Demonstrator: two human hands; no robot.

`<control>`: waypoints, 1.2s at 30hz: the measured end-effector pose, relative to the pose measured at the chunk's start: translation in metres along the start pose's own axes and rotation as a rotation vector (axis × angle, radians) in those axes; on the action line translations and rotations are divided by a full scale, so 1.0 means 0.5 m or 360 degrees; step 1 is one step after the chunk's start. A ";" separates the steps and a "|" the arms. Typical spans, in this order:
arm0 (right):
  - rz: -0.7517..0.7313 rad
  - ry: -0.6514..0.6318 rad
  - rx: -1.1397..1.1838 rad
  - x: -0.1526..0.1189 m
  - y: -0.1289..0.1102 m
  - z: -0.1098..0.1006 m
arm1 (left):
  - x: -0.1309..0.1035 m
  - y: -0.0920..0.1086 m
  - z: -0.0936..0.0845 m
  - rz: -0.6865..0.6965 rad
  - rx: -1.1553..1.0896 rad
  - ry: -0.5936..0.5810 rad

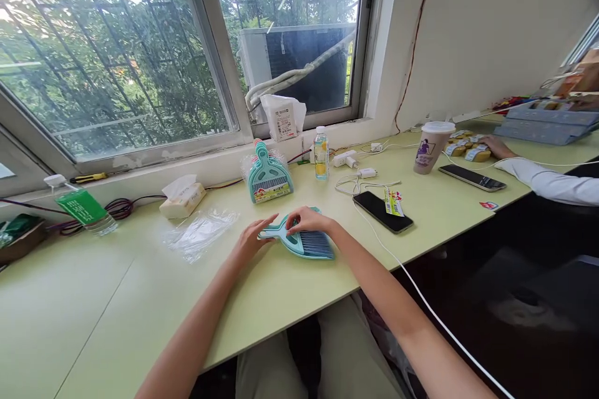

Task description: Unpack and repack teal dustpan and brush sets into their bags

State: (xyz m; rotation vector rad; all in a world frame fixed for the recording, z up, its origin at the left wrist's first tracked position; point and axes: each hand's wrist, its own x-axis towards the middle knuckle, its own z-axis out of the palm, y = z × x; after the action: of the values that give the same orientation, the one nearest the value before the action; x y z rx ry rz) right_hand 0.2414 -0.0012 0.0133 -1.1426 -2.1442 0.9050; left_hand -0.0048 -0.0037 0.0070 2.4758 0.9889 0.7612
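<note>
A mint-green hand brush with dark bristles (316,245) lies nested in a matching small dustpan (296,248), flat on the table in front of me. Its handle end sits between the thumb and fingers of my left hand (250,241). From above, my right hand (309,220) reaches over the set, its bent fingertips pinching at the brush near the base of the handle. Just behind stands a stack of similar dustpan and brush sets (270,175) with a printed label. Crumpled clear plastic bags (201,233) lie to the left.
Near my right arm lie a phone (381,210) with a label card (394,202) on it and a white cable. Behind are a drink bottle (321,154), a cup (431,148) and a tissue pack (183,200). At right, another person's hand (496,147) touches yellowish packages (477,154).
</note>
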 end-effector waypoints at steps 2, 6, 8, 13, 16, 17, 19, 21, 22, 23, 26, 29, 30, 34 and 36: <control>0.0036 0.0043 -0.0137 0.000 -0.002 0.001 | -0.001 0.001 0.001 0.0032 -0.0031 0.0020; 0.0085 0.0139 -0.0312 0.002 -0.001 0.005 | -0.003 0.000 0.001 0.0031 -0.0030 0.0041; 0.0084 0.0153 -0.0303 0.005 0.002 0.009 | -0.003 -0.004 0.001 0.0013 -0.0011 0.0059; 0.0091 0.0167 -0.0290 0.010 0.010 0.017 | -0.005 -0.017 -0.006 0.0162 0.0237 0.0017; 0.0117 0.0151 -0.0262 0.014 0.014 0.015 | -0.009 -0.020 -0.016 0.0319 0.0596 -0.0012; 0.0123 0.0143 -0.0261 0.014 0.015 0.014 | -0.010 -0.021 -0.017 0.0377 0.0715 -0.0004; 0.0123 0.0138 -0.0284 0.015 0.016 0.012 | -0.011 -0.025 -0.013 0.0492 0.0887 0.0006; 0.0122 0.0154 -0.0320 0.014 0.016 0.011 | -0.012 -0.029 -0.003 0.0591 0.0973 -0.0013; 0.0128 0.0166 -0.0332 0.014 0.015 0.011 | -0.012 -0.032 0.003 0.0627 0.1000 -0.0024; 0.0138 0.0180 -0.0340 0.013 0.015 0.011 | -0.013 -0.035 0.009 0.0655 0.1023 -0.0032; 0.0146 0.0201 -0.0354 0.012 0.013 0.012 | -0.015 -0.046 0.022 0.0687 0.1064 -0.0052; 0.0126 0.0201 -0.0367 0.013 0.013 0.015 | -0.017 -0.058 0.027 0.0672 0.1090 -0.0076; 0.0121 0.0205 -0.0373 0.013 0.012 0.015 | -0.017 -0.061 0.028 0.0664 0.1097 -0.0084; 0.0112 0.0230 -0.0415 0.012 0.007 0.018 | -0.016 -0.060 0.028 0.0625 0.1037 -0.0098; 0.0126 0.0223 -0.0422 0.011 0.004 0.019 | -0.016 -0.054 0.028 0.0597 0.0982 -0.0101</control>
State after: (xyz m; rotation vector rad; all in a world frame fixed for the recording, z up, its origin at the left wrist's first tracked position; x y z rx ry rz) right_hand 0.2329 0.0013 0.0067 -1.3851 -2.1605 0.5652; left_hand -0.0154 0.0072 -0.0206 3.2604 0.8337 0.5254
